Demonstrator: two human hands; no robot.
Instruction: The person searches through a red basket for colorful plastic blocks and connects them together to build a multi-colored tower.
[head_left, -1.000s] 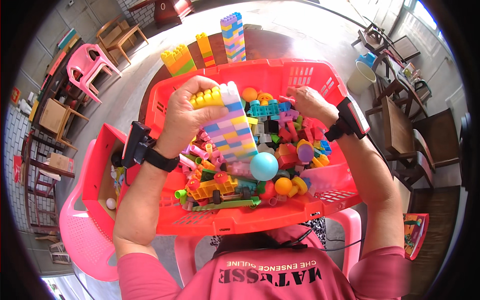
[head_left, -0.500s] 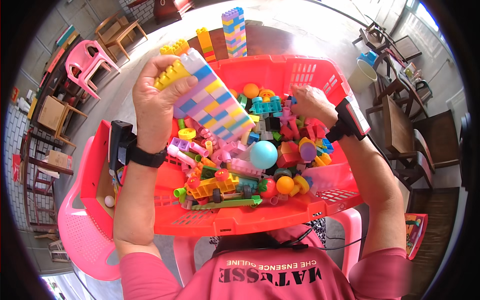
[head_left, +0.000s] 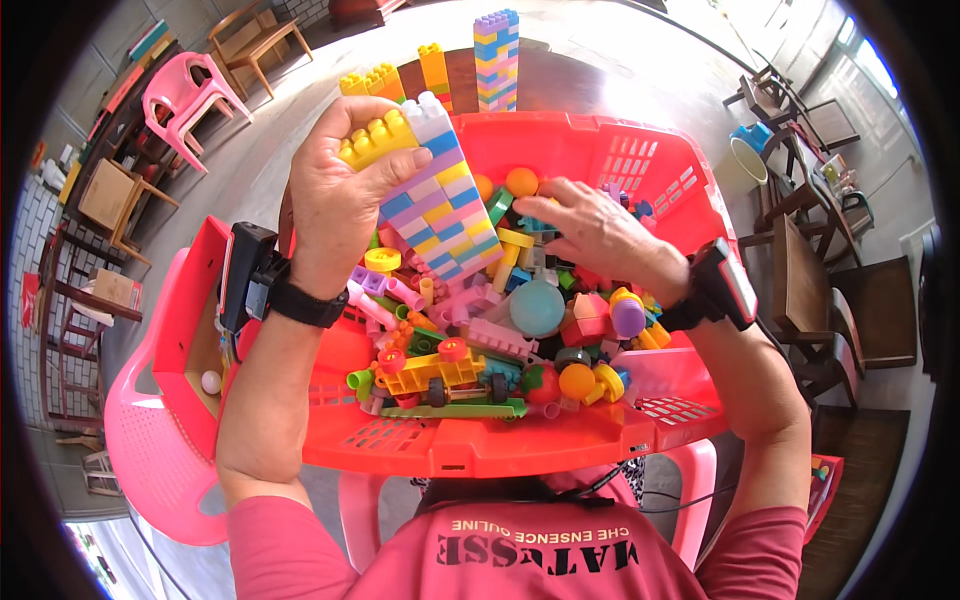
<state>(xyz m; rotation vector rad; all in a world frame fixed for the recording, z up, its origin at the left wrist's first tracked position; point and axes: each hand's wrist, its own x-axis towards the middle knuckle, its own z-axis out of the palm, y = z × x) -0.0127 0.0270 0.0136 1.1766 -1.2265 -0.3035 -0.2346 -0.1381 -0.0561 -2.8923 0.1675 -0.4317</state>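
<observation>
My left hand [head_left: 345,190] is closed around the upper end of a building-brick stack [head_left: 440,205]. The stack slants over the left half of a red plastic basket [head_left: 480,440], its studs at the top and its many-coloured side toward me. My right hand [head_left: 590,220] reaches over the toy pile, fingers apart and bent downward, with no toy visible in it. Close to its fingertips lie an orange ball [head_left: 521,181] and a green piece [head_left: 499,204]. A teal toy shows partly beneath the fingers. Below the hand are a light blue ball [head_left: 537,307] and a purple-and-yellow toy [head_left: 627,316].
Behind the basket, a brick tower [head_left: 497,62] and yellow brick stacks [head_left: 372,82] stand on a dark round table [head_left: 555,80]. A yellow toy car [head_left: 425,374] lies near the basket's front. Pink plastic chairs [head_left: 150,430] and a red box [head_left: 190,340] are at the left.
My right hand has moved left and nearer from the basket's far right area, its fingers now spread over the pile. My left hand keeps hold of the brick stack, now tilted more upright.
</observation>
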